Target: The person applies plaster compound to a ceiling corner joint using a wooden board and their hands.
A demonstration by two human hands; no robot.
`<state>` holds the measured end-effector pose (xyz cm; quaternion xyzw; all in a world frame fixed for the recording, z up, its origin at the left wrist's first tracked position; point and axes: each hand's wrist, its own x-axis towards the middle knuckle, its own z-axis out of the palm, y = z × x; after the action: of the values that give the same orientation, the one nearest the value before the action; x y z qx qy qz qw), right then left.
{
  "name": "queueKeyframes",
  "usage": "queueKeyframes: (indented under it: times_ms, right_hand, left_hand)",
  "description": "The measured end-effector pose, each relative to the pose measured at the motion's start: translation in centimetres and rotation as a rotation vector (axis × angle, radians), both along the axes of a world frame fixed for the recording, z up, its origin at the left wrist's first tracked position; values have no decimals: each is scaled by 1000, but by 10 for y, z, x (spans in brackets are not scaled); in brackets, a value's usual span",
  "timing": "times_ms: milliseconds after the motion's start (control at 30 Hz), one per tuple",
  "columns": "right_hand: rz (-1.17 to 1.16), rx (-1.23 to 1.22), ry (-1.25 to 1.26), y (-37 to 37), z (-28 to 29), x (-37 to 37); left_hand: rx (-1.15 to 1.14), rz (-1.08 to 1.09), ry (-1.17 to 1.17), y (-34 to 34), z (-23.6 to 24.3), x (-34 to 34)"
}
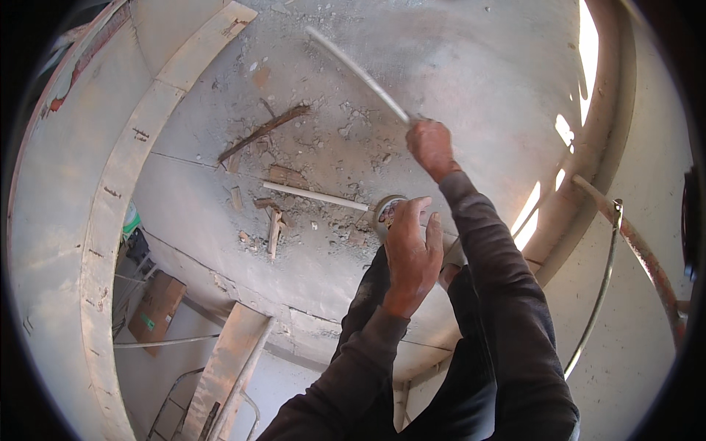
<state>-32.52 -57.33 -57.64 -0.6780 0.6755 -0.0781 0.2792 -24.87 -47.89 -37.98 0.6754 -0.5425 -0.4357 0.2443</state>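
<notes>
White rod [358, 74] is gripped by the right hand [431, 147]; the left hand [410, 257] hangs, fingers loosely parted.

dusty grey floor [507, 81]; pale left wall [55, 220]; pale right wall [658, 117]; bright light patches [589, 51]

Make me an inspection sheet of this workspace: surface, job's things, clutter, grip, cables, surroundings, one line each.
Surface: grey surface, dusty and strewn with debris.
Job's things: pale rod, held, pointing toward the upper left; second rod, lying on the surface.
Clutter: dark stick, wood scraps and rubble.
Grip: right hand closed around the pale rod's lower end; left hand loosely open, nothing visible in it, palm hidden.
Cables: nothing seen for certain.
Surroundings: brown box and plank at lower left; rusty curved pipe at right.
</notes>
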Motion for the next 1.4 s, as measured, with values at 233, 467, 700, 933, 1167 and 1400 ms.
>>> queueKeyframes:
  times_ms: [233,467,700,933,1167,1400]
  right_hand:
    - [-414,-50,272,44,-28,-141]
    - [-3,79,294,56,-30,-41]
    - [200,79,-12,56,6,-16]
    - [-372,212,-20,84,45,-133]
    - [-834,180,66,103,108,-225]
    - [-977,28,331,124,103,-290]
  left_hand:
    - [76,-13,47,7,7,-3]
    - [56,-38,61,4,6,-6]
    - [21,-34,117,5,-6,-14]
    - [73,-48,85,15,-11,-10]
    - [37,-49,82,20,-23,-10]
    - [44,-96,36,12,-41,0]
